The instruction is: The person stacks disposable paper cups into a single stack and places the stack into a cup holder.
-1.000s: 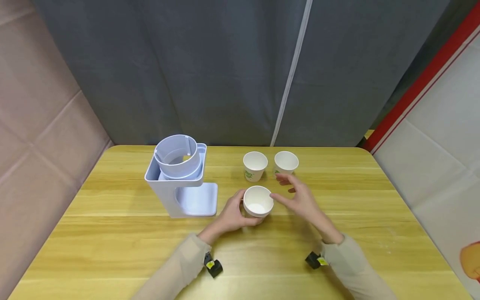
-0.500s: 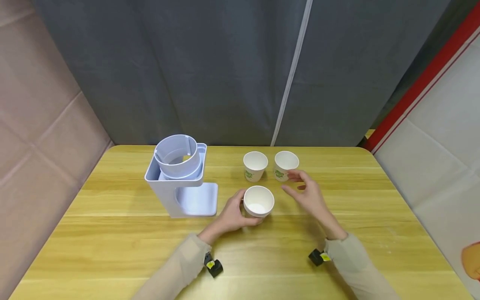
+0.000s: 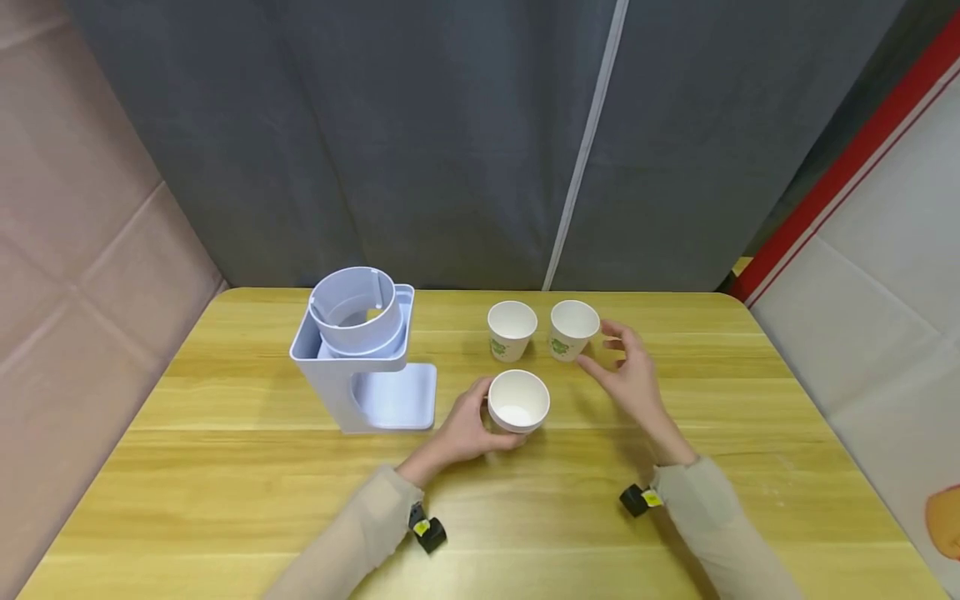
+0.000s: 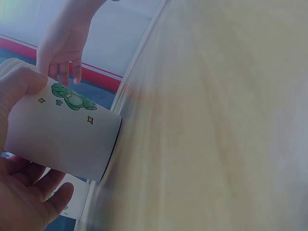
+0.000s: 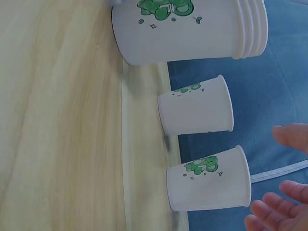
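Note:
In the head view my left hand (image 3: 467,429) grips a stack of white paper cups (image 3: 518,402) standing on the table. The left wrist view shows the thumb and fingers of my left hand (image 4: 21,187) round the stack (image 4: 67,125), which has a green printed picture. The right wrist view shows several nested rims on this stack (image 5: 187,33). Two single paper cups stand upright behind it: a left cup (image 3: 512,332) and a right cup (image 3: 573,330). My right hand (image 3: 633,375) is beside the right cup, fingers spread and holding nothing; whether a fingertip touches it I cannot tell.
At the left stands a pale blue plastic stand (image 3: 322,392) with a round open cylinder (image 3: 352,312) on top and a flat base tray (image 3: 401,400). The wooden table (image 3: 525,517) ends at a grey curtain (image 3: 450,167) at the back.
My right hand has moved away from the stack, back and to the right, to the right side of the right cup. My left hand keeps its grip on the stack.

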Demonstrator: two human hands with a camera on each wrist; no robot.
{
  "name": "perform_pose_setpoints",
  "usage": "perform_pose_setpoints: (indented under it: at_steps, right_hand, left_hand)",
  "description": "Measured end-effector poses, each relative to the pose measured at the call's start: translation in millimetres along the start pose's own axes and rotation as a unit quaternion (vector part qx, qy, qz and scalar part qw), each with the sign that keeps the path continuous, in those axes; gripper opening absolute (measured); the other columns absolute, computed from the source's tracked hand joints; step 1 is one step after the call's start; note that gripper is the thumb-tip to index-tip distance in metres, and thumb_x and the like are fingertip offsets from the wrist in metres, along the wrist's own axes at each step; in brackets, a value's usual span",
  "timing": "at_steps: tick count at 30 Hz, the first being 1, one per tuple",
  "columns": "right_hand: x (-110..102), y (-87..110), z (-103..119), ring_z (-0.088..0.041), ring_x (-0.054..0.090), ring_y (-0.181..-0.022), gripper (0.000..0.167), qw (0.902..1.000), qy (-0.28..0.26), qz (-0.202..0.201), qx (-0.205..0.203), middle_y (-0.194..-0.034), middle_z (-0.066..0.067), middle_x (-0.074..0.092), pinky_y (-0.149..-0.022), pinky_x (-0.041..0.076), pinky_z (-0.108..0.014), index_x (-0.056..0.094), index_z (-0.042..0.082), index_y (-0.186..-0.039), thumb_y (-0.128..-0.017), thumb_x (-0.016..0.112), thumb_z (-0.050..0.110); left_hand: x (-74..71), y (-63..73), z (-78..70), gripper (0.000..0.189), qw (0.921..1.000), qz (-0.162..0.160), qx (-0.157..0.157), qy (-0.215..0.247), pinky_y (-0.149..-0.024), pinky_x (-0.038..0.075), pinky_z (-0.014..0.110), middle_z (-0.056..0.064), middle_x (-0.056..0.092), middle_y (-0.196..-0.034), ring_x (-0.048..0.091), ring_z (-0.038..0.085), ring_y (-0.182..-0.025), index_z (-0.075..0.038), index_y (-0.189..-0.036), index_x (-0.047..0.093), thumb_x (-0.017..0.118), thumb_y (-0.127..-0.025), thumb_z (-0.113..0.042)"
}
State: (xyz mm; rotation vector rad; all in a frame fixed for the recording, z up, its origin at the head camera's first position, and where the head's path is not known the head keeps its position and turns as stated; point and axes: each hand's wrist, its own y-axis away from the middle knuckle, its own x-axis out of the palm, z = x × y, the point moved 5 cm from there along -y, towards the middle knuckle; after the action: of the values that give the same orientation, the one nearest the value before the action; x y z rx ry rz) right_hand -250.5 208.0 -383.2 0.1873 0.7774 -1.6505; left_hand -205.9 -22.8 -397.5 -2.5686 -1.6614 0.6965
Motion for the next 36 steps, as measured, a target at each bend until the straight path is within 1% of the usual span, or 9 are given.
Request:
perform_pose_setpoints:
  at_steps: [5, 11, 20, 26, 30, 33, 36]
  right_hand:
    - [3, -5.7, -5, -0.038, 0.048, -0.109, 0.07, 0.9998, 0.008, -0.008, 0.015, -0.128, -0.024, 0.045, -0.08, 0.043, -0.052, 0.04, -0.006, -0.133, -0.075, 0.078, 0.009]
    - [7, -13.1, -10, -0.04, 0.047, -0.109, 0.075, 0.9997, 0.009, -0.009, 0.022, -0.129, -0.026, 0.044, -0.081, 0.044, -0.055, 0.037, -0.006, -0.135, -0.075, 0.078, 0.011]
    - [15, -22.1, -22, -0.041, 0.043, -0.114, 0.078, 0.9978, -0.022, 0.011, 0.061, -0.131, -0.026, 0.042, -0.09, 0.039, -0.057, 0.033, -0.005, -0.138, -0.075, 0.078, 0.011]
    - [18, -26.8, -27, -0.043, 0.041, -0.118, 0.082, 0.9976, -0.02, 0.028, 0.06, -0.133, -0.027, 0.04, -0.096, 0.036, -0.057, 0.029, -0.006, -0.14, -0.076, 0.077, 0.01]
    - [21, -30.5, -31, -0.043, 0.039, -0.12, 0.085, 0.9967, -0.021, 0.035, 0.07, -0.135, -0.026, 0.039, -0.097, 0.035, -0.055, 0.028, -0.005, -0.141, -0.076, 0.078, 0.014]
    - [23, -32.5, -34, -0.041, 0.04, -0.12, 0.086, 0.9958, -0.022, 0.038, 0.08, -0.136, -0.025, 0.039, -0.098, 0.035, -0.053, 0.028, -0.004, -0.142, -0.076, 0.078, 0.016]
    - [25, -34.1, -35, -0.041, 0.04, -0.119, 0.085, 0.9958, -0.026, 0.037, 0.079, -0.135, -0.026, 0.039, -0.098, 0.035, -0.053, 0.029, -0.006, -0.14, -0.075, 0.079, 0.015]
  left_hand:
    - [-0.2, -0.8, 0.7, 0.071, 1.0, 0.0, 0.003, -0.003, -0.092, 0.045, 0.039, 0.022, 0.056, -0.118, 0.053, 0.032, -0.108, 0.011, -0.125, 0.046, 0.081, -0.064, 0.0]
    - [-0.6, -0.9, 0.6, 0.071, 1.0, 0.002, 0.004, -0.005, -0.092, 0.045, 0.039, 0.022, 0.056, -0.119, 0.053, 0.032, -0.109, 0.011, -0.125, 0.046, 0.081, -0.064, -0.001]
    - [-0.3, -0.1, -2.1, 0.072, 1.0, 0.001, -0.004, 0.002, -0.093, 0.044, 0.037, 0.022, 0.056, -0.119, 0.053, 0.032, -0.109, 0.01, -0.126, 0.046, 0.081, -0.064, 0.0]
    - [-0.9, -0.2, -2.5, 0.072, 1.0, -0.001, -0.005, 0.003, -0.091, 0.044, 0.035, 0.021, 0.056, -0.119, 0.053, 0.031, -0.108, 0.01, -0.126, 0.046, 0.081, -0.064, 0.0]
    - [-0.7, 0.0, -2.5, 0.072, 1.0, -0.001, -0.006, 0.002, -0.092, 0.044, 0.036, 0.021, 0.056, -0.119, 0.053, 0.032, -0.108, 0.01, -0.126, 0.046, 0.081, -0.064, 0.0]
    - [-0.5, 0.1, -2.5, 0.072, 1.0, 0.0, -0.006, 0.002, -0.092, 0.044, 0.037, 0.021, 0.056, -0.119, 0.053, 0.032, -0.109, 0.01, -0.126, 0.046, 0.081, -0.064, 0.0]
    - [-0.3, 0.0, -2.5, 0.072, 1.0, 0.001, -0.007, 0.002, -0.092, 0.044, 0.037, 0.021, 0.056, -0.119, 0.053, 0.032, -0.109, 0.01, -0.126, 0.046, 0.081, -0.064, 0.0]
